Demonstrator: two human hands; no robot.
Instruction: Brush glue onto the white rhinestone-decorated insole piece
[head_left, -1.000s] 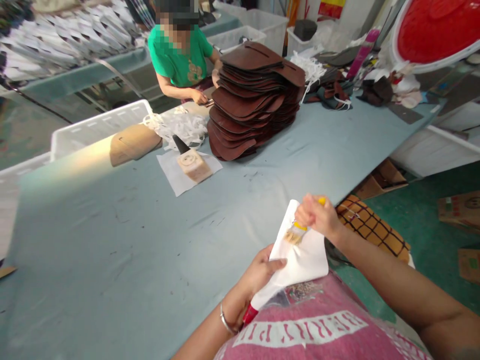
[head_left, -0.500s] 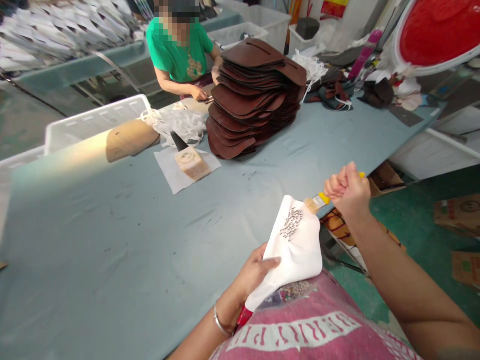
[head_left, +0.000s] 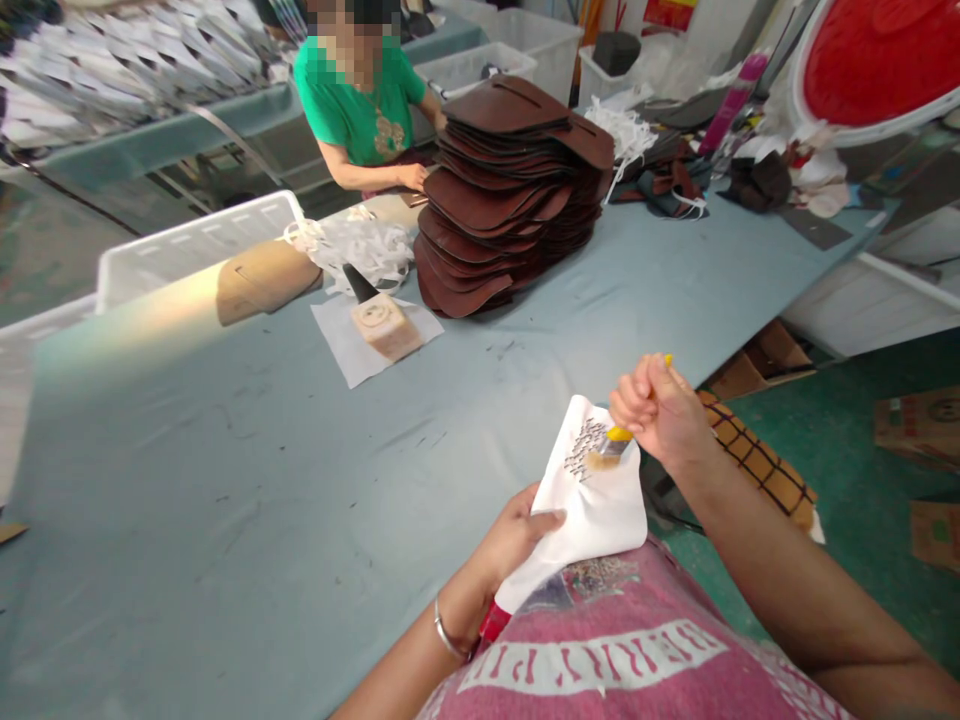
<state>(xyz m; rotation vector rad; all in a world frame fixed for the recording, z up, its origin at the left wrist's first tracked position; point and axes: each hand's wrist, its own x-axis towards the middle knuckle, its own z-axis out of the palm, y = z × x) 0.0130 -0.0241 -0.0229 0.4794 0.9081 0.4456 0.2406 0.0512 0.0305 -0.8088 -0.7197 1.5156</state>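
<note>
My left hand (head_left: 525, 530) grips the lower left part of a white sheet-like piece (head_left: 600, 510), thumb on top and fingers underneath. Dark stitch-like marks cover the piece's upper middle. My right hand (head_left: 652, 405) is wrapped round the yellow handle of a paintbrush (head_left: 616, 436). The brush's pale bristles rest against the white piece, just right of the dark marks. The piece is tilted above the table's near edge, close to my pink apron (head_left: 600, 650).
A tall stack of brown leather-like pieces (head_left: 510, 190) stands on the blue-covered table (head_left: 262, 510). Left of it are a block with a dark handle (head_left: 386, 325) on a white sheet, white straps (head_left: 367, 250) and a tan piece (head_left: 262, 280). Across the table sits a person in green (head_left: 360, 110).
My right hand has moved left and down, bringing the brush from the piece's upper right edge onto its middle. The person across has shifted a hand slightly right.
</note>
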